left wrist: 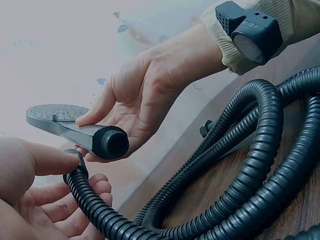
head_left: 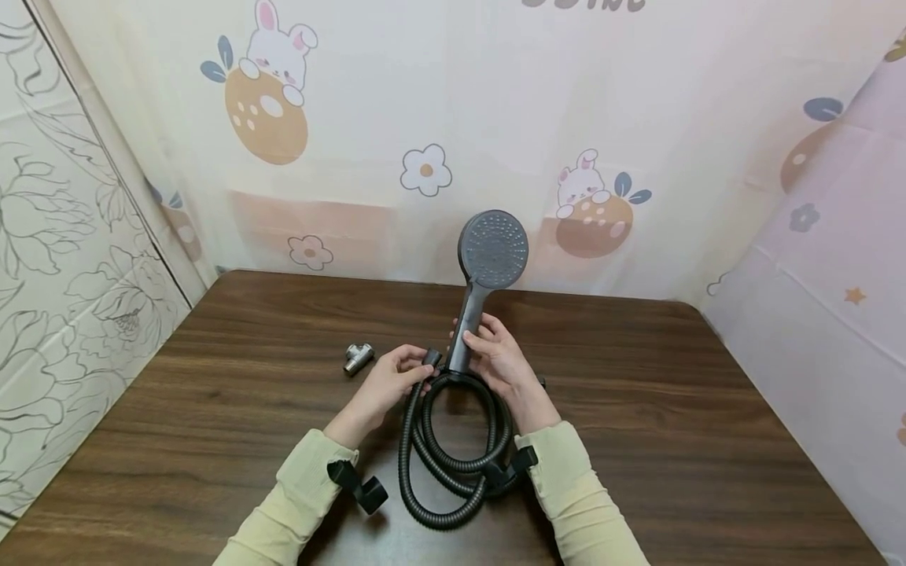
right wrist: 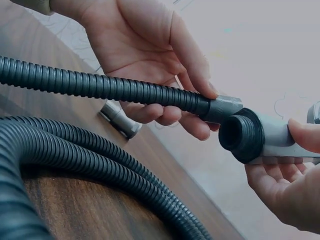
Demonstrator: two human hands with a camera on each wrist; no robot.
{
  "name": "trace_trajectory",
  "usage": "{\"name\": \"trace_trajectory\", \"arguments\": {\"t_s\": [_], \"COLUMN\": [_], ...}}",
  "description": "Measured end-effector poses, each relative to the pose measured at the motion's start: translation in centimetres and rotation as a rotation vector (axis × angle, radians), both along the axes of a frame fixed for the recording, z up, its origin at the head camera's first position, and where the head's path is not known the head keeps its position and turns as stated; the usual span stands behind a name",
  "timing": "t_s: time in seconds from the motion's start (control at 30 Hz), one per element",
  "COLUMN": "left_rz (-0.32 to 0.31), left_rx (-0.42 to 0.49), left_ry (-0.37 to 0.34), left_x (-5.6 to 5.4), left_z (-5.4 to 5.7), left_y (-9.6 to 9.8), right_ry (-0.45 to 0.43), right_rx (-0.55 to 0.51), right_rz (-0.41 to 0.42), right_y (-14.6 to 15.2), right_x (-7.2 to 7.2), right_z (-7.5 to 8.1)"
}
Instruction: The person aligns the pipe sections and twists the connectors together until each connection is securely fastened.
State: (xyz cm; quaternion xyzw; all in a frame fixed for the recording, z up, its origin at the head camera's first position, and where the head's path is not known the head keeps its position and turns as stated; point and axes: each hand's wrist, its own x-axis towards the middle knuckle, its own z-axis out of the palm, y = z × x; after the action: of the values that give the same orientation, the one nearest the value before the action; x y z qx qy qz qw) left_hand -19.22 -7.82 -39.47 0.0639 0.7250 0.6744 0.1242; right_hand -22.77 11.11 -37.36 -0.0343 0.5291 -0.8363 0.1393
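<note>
A grey handheld shower head (head_left: pixel 495 250) is held up by its handle in my right hand (head_left: pixel 504 363), its nozzle face toward the head camera. At the handle's lower end the black threaded inlet (right wrist: pixel 239 136) is bare in the right wrist view. My left hand (head_left: pixel 393 384) pinches the end fitting (right wrist: pixel 223 108) of a black ribbed shower hose (head_left: pixel 442 520) between thumb and fingers. That fitting is beside the threaded inlet and not on it. The rest of the hose lies in loops on the table below both hands.
A small chrome T-shaped fitting (head_left: pixel 359 358) lies on the brown wooden table (head_left: pixel 637 409), left of my left hand. The hose's other end (left wrist: pixel 206 128) shows behind the loops in the left wrist view. Printed curtains (head_left: pixel 354 102) hang behind the table and at its sides.
</note>
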Motion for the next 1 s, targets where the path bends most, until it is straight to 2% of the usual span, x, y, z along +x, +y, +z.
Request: {"name": "trace_trajectory", "arguments": {"t_s": [0.27,0.7,0.83,0.93,1.0], "left_rz": [-0.026,-0.054,-0.078,-0.080,-0.075], "left_rx": [0.024,0.029,0.036,0.046,0.050], "left_ry": [-0.033,-0.010,-0.013,-0.036,-0.044], "left_x": [-0.1,-0.2,-0.1,0.4,0.4], "left_z": [0.0,0.0,0.2,1.1,1.0], "left_y": [-0.1,0.1,0.2,0.3,0.4], "right_ry": [0.024,0.075,0.085,0.100,0.108], "right_rx": [0.047,0.098,0.099,0.093,0.093], "right_rz": [-0.027,-0.141,-0.167,-0.171,-0.175], "right_y": [0.1,0.2,0.3,0.2,0.2], "right_x": [-0.3,-1.3,-1.2,-1.1,-1.0], "right_z": [0.1,0.6,0.8,0.9,1.0]}}
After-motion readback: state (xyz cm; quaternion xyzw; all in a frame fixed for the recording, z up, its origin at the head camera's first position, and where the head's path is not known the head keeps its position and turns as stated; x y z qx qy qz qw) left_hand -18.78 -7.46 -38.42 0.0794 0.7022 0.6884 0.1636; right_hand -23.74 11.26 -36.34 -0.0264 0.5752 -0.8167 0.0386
